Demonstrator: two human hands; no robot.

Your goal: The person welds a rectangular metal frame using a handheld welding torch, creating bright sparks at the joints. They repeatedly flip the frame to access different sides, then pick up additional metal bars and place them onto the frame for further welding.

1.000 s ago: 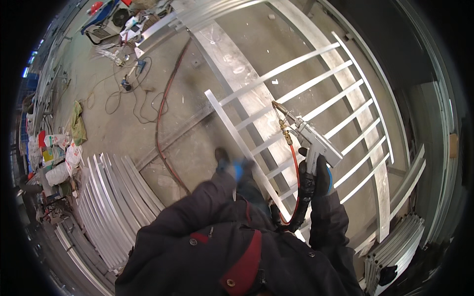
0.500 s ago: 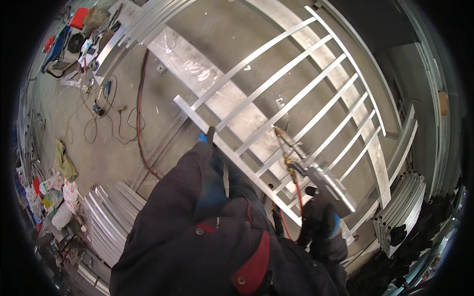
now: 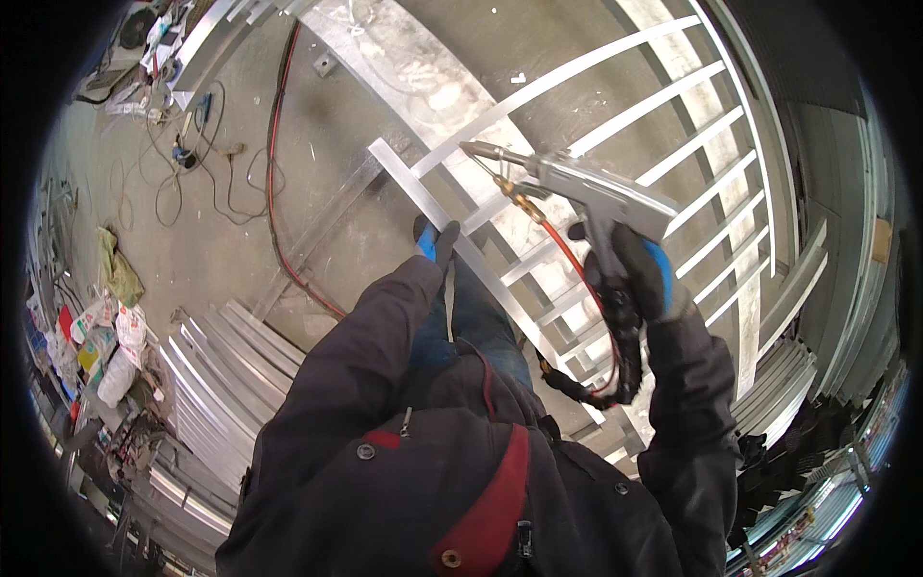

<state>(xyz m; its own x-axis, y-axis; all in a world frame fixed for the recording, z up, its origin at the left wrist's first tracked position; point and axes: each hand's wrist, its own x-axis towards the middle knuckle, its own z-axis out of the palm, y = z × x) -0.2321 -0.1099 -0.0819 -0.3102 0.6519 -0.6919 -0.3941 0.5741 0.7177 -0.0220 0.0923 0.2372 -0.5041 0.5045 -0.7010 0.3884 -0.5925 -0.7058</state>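
Observation:
A light metal frame [image 3: 547,84] with a straight near rail, several curved cross bars and a bent far rail lies in front of me. My left hand [image 3: 438,240], in a dark and blue glove, is closed round its near rail. My right hand [image 3: 642,272], gloved the same way, grips the handle of a grey welding gun [image 3: 608,192]. The gun is held above the frame, its pointed nozzle toward the left, near the second cross bar. From a brass fitting under the nozzle a red hose [image 3: 575,258] curves down to a black-wrapped cable [image 3: 630,351] below my hand.
Flat pale metal beams [image 3: 409,58] run beneath the frame. A dark red hose [image 3: 273,183] crosses the floor at left, beside a corded blue tool [image 3: 183,154]. Stacked metal profiles [image 3: 216,375] lie at lower left, bags [image 3: 117,375] beyond them. More profiles [image 3: 781,380] stand at right.
My right hand has lifted the welding gun up and forward, and its nozzle has swung left. My left hand still holds the rail. The whole view has shifted a little.

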